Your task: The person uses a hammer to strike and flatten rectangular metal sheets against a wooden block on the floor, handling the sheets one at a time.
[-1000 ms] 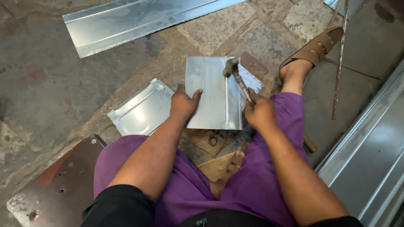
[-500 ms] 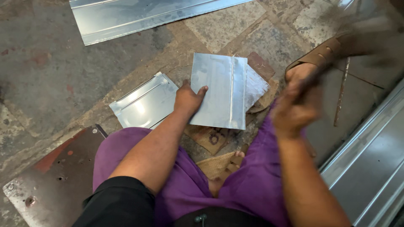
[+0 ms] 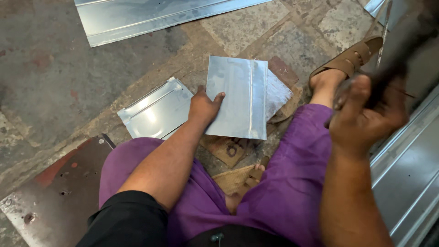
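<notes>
Since a second earlier the right hand point(image 3: 366, 114) had swung the hammer point(image 3: 398, 55) up off the sheet point(image 3: 235, 98) toward 2 o'clock; it showed only as a dark blur. Judged mid-stroke on the folded seam, which still stood as a raised line. Right fist was closed round the handle. Left hand point(image 3: 205, 106) lay flat, fingers spread, pressing the sheet's 9 o'clock edge. Sheet lay on the stone floor point(image 3: 45, 77) between the knees, a second panel point(image 3: 155, 112) at its 8 o'clock.

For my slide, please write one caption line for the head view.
Seated on stone floor, left hand pins a folded metal sheet; right hand raises a blurred hammer.
</notes>
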